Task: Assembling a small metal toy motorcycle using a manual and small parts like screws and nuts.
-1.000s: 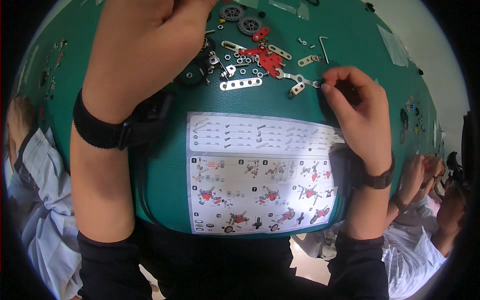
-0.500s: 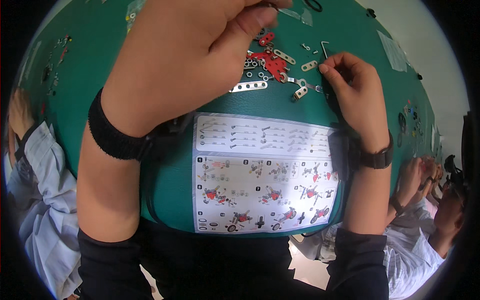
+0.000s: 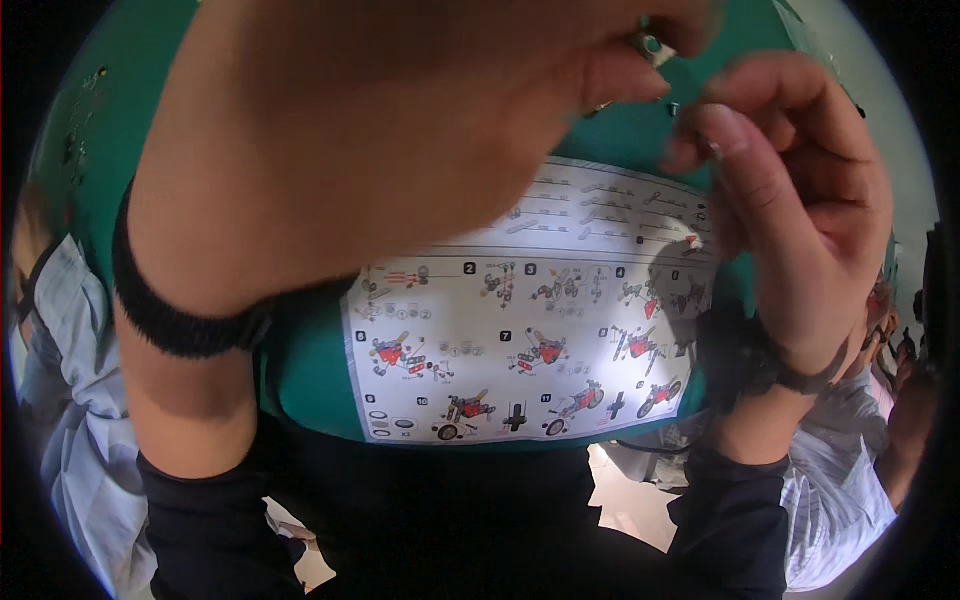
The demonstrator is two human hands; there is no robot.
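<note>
My left hand (image 3: 560, 85) reaches across the top of the view. Its thumb and fingers are pinched round a small shiny metal part (image 3: 652, 45), perhaps a nut, mostly hidden by the fingers. Close to it on the right is my right hand (image 3: 800, 170), thumb against curled fingers. What that pinch holds, if anything, is too small and blurred to make out. A tiny dark metal piece (image 3: 673, 109) shows between the two hands. Under them lies a printed instruction sheet (image 3: 490, 345) with pictures of a toy motorcycle being assembled.
The green table (image 3: 310, 385) curves round the sheet, which lies at its near edge. Small loose parts (image 3: 75, 140) lie at the far left. A person in a light sleeve (image 3: 80, 340) sits on the left, and another in a light shirt (image 3: 835, 500) on the right.
Both hands have come closer together, and the right hand has lifted from near the hex key and metal strips. The view has shifted; the pile of red and metal parts is now hidden.
</note>
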